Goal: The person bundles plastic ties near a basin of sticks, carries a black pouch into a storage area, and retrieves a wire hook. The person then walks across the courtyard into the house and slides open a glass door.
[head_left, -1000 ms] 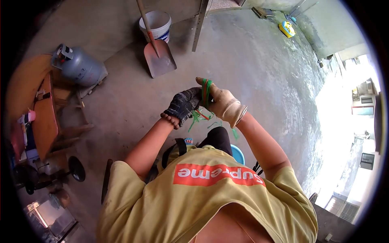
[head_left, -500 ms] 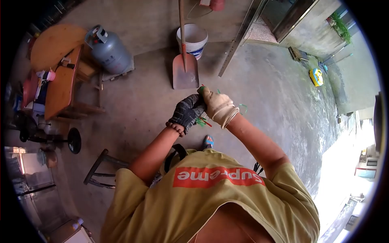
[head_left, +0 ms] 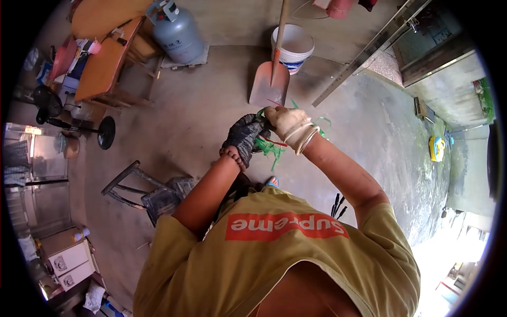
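Note:
My left hand (head_left: 245, 136), in a dark grey glove, is closed around a bunch of thin green plastic strips (head_left: 271, 149), whose ends hang out below it. A red strip (head_left: 277, 142) pokes out of the same bunch. Touching it, my right hand (head_left: 290, 126) wears a whitish glove and has its fingers pinched near the top of the bunch. More green strip (head_left: 324, 128) loops out beside the right wrist. What lies between the fingertips is mostly hidden by the gloves.
Ahead, a shovel (head_left: 269, 84) leans by a white bucket (head_left: 293, 46). A gas cylinder (head_left: 179, 34) and wooden table (head_left: 108, 63) stand front left. A dark stool (head_left: 158, 198) is at my left, a fan (head_left: 105, 132) beyond it. A yellow container (head_left: 437, 148) sits far right.
The view has shifted, so the surroundings appear elsewhere in it. More of the green strips now shows below my left hand. Both hands stay together.

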The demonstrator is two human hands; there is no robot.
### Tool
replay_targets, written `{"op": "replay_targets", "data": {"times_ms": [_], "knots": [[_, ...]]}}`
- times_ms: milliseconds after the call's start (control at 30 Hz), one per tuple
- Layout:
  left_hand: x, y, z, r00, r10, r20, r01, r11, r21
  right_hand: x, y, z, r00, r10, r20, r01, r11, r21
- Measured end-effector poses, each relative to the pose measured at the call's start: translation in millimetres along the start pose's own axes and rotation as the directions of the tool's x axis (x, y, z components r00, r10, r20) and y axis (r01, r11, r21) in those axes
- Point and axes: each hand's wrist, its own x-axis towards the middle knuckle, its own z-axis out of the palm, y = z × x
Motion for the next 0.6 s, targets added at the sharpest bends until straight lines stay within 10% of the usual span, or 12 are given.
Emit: {"op": "replay_targets", "data": {"times_ms": [200, 600], "knots": [[28, 18, -31, 0.997, 0.068, -0.030, -0.071, 0.994, -0.084, 51, 3, 7, 0.978, -0.171, -0.124, 0.162, 0.984, -0.078], [112, 106, -111, 0.755, 0.656, 0.007, -0.499, 0.568, 0.655, 192, -30, -31, 0.983, -0.045, 0.177, 0.000, 0.970, 0.245]]}}
